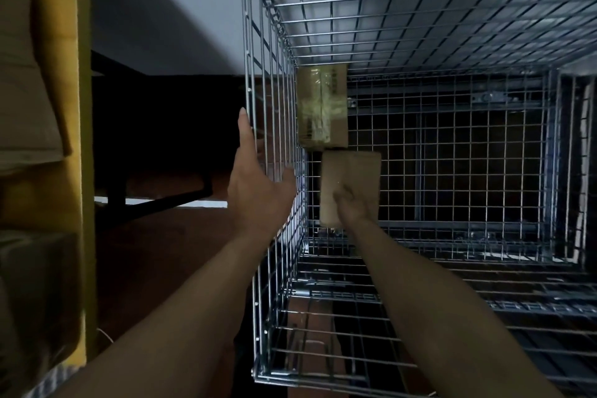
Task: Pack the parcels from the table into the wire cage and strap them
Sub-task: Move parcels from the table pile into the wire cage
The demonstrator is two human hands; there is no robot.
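The view looks down into the wire cage (420, 26), whose right side and near edge are cut off by the frame. A taped parcel (321, 105) lies on the cage floor in the far left corner, against the left wall; the print on it is too blurred to read. Just in front of it, touching or nearly touching its near edge, is a plain parcel (350, 178), also beside the left wall. The right hand (350, 203) reaches down inside the cage and grips the near end of this plain parcel, covering that end; the fingers are smeared by motion. Whether the parcel already rests on the floor cannot be told.

The left hand (258, 184) is at the top rim of the cage's left wall, thumb straight along the outside. Its fingers pass behind the wires, so it cannot be told whether they curl round the rim. At the left edge, a yellow post (80, 139) and cardboard boxes (29, 107) are blurred and dim.
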